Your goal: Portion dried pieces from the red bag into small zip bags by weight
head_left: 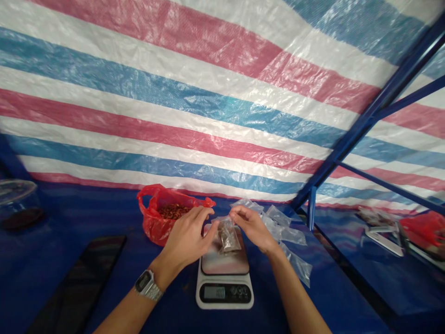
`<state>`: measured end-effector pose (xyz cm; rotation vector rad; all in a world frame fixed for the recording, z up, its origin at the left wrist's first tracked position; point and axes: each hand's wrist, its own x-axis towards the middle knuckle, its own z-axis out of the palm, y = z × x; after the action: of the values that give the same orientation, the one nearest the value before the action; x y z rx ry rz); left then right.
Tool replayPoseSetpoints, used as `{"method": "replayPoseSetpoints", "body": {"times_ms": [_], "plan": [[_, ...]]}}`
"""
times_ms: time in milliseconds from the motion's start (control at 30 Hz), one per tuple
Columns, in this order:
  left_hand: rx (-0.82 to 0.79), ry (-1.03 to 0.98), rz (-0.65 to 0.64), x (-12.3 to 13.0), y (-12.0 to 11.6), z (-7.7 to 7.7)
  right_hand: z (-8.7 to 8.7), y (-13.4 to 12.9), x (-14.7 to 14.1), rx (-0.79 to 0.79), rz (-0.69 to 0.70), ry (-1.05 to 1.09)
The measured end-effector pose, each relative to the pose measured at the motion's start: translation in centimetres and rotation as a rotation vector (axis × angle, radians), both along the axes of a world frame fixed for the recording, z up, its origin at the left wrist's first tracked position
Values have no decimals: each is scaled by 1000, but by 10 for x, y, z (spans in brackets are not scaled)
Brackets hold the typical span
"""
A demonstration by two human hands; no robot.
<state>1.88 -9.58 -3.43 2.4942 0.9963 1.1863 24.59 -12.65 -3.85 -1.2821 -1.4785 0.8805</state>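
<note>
Small clear plastic bag (229, 237) with brownish contents, top corner pinched by right hand (252, 226), left hand (189, 233) alongside, thumb and fingers parted, digital scale (225, 268) beneath the grip, digits resembling 100, decimal point unclear, red carrier bag (153, 227) leftward, flat clear bags (295, 263) rightward.

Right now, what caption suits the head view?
Left hand and right hand at a small clear bag over a digital scale.

The single view looks forward and slightly down from the wearer's head.
</note>
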Motion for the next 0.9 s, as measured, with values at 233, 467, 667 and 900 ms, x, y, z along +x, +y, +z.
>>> {"method": "replayPoseSetpoints", "body": {"times_ms": [233,467,667,900], "plan": [[-205,-209,-63,7,2,-7,3,-1,-11,80,-38,239],[-277,-334,-62,7,4,-5,4,-2,-13,125,-4,226],[-240,-332,-125,9,0,-4,5,-1,-19,210,-55,204],[-291,-361,-112,13,0,-13,-1,-1,-29,169,4,228]]}}
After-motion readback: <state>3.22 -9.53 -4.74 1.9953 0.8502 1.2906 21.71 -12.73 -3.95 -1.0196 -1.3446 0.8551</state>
